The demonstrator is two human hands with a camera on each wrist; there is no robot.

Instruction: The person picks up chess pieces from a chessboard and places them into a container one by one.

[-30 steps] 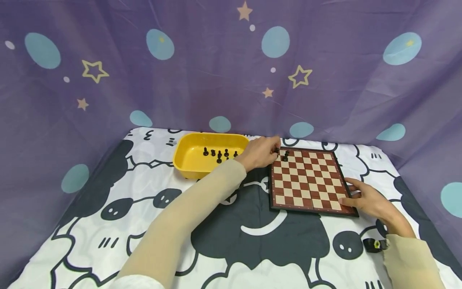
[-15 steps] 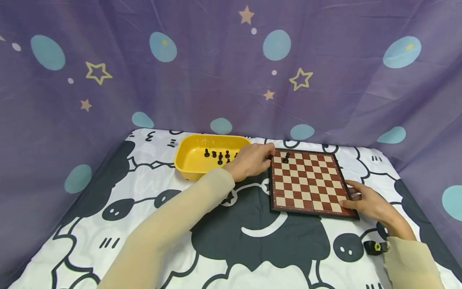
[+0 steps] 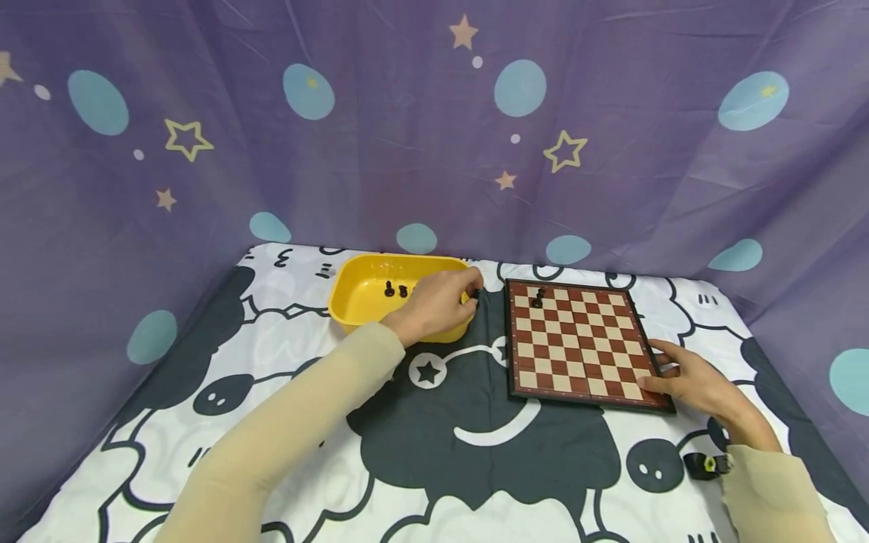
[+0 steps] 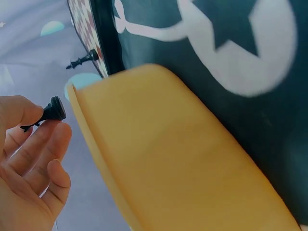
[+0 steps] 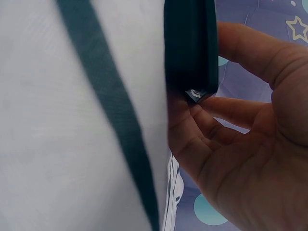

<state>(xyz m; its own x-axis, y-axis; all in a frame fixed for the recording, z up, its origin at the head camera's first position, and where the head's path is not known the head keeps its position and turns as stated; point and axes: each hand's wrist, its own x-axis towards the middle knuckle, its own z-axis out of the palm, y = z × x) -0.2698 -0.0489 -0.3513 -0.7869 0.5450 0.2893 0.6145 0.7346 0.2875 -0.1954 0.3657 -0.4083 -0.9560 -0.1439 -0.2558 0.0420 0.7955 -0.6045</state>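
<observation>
My left hand (image 3: 441,302) pinches a small black chess piece (image 4: 54,109) between thumb and fingers, base outward. In the head view it is over the right end of a yellow tub (image 3: 353,317), hiding part of the inside. Several black chess pieces show in the tub, one of them a small piece (image 3: 389,289) left of the hand. My right hand (image 3: 692,381) grips the right edge of a red-and-cream chessboard (image 3: 577,339), thumb on top and fingers at its side and underneath. One tall black chess piece (image 3: 538,299) stands near the board's far left corner.
A table under a sheep-print cloth (image 3: 421,460) carries the tub and the board, with a narrow gap between them. A purple curtain (image 3: 434,151) hangs behind the far edge. The right sleeve (image 3: 774,490) has a black strap beside it.
My left hand has moved left from the board's far left corner to the tub's right end, with the chess piece still in its fingers. My right hand keeps its place on the board.
</observation>
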